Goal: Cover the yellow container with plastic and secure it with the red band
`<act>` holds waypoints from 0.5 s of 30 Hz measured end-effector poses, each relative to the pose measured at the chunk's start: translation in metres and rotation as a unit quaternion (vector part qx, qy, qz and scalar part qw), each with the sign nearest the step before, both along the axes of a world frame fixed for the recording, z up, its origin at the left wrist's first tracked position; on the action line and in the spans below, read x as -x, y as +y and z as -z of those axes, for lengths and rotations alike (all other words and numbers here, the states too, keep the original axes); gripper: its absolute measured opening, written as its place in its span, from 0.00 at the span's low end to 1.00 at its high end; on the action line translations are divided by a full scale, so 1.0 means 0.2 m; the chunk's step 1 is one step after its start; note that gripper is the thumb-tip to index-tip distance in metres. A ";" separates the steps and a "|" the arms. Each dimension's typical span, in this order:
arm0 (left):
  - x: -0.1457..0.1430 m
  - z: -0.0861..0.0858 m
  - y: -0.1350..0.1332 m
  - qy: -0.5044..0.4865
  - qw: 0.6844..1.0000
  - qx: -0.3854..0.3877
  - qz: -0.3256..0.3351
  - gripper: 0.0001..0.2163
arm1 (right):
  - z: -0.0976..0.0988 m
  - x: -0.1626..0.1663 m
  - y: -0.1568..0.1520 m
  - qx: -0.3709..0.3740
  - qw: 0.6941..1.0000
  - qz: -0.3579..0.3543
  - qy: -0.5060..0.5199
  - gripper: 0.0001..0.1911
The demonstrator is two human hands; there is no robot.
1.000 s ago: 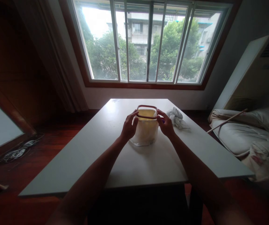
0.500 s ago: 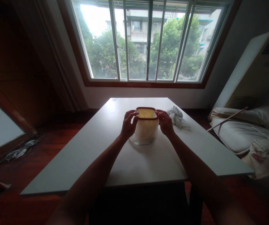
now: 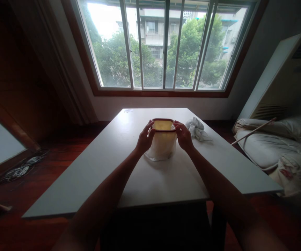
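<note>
A small yellowish waste bin (image 3: 163,139) with a dark red rim stands upright on the white table (image 3: 93,167). A thin, translucent plastic bag (image 3: 159,159) hangs around its outside and bunches at the base. At the left side of the rim, my left hand (image 3: 145,137) grips the bin, thumb on the near side. My right hand (image 3: 183,135) holds the opposite side, its fingers along the rim. The parts of the bin behind both hands are hidden. Just past my right hand lies a crumpled whitish plastic bag (image 3: 197,128).
Beyond the table is a wide window (image 3: 154,52). To the right, a padded pale seat (image 3: 271,143) has a thin stick (image 3: 255,131) lying across it. Coiled cables (image 3: 22,169) rest on the red wooden floor (image 3: 69,148) at the left.
My fingers have shifted from over the rim's corners to the outer sides of the bin. The bin stays in the same place on the table.
</note>
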State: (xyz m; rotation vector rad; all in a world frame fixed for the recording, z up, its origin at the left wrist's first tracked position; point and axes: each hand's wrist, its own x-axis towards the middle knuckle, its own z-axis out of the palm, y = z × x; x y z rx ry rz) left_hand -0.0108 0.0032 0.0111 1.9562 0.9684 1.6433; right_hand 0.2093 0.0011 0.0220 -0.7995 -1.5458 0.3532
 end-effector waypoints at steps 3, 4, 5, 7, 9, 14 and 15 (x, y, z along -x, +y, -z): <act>0.00 0.00 0.01 -0.003 1.000 0.003 0.002 0.24 | 0.00 0.00 0.00 0.017 1.000 -0.004 0.003 0.23; 0.00 0.00 0.01 -0.002 1.000 0.003 0.002 0.24 | 0.00 0.00 0.01 0.021 1.000 -0.006 0.004 0.23; 0.00 0.00 0.01 -0.002 1.000 0.002 0.002 0.24 | 0.01 0.00 0.01 0.024 1.000 -0.008 0.005 0.23; 0.00 0.00 0.01 -0.003 1.000 0.004 0.001 0.24 | 0.01 0.00 0.02 0.029 0.999 -0.013 0.008 0.23; 0.01 0.00 0.02 0.000 1.000 0.009 -0.001 0.23 | 0.02 -0.01 0.03 0.035 0.999 -0.017 0.010 0.23; 0.02 0.00 0.01 0.027 1.000 -0.005 -0.012 0.19 | 0.03 -0.02 0.05 0.041 0.999 -0.012 0.001 0.23; 0.03 0.00 0.00 0.036 0.999 -0.014 -0.018 0.18 | 0.03 -0.03 0.05 0.041 0.999 -0.014 0.000 0.22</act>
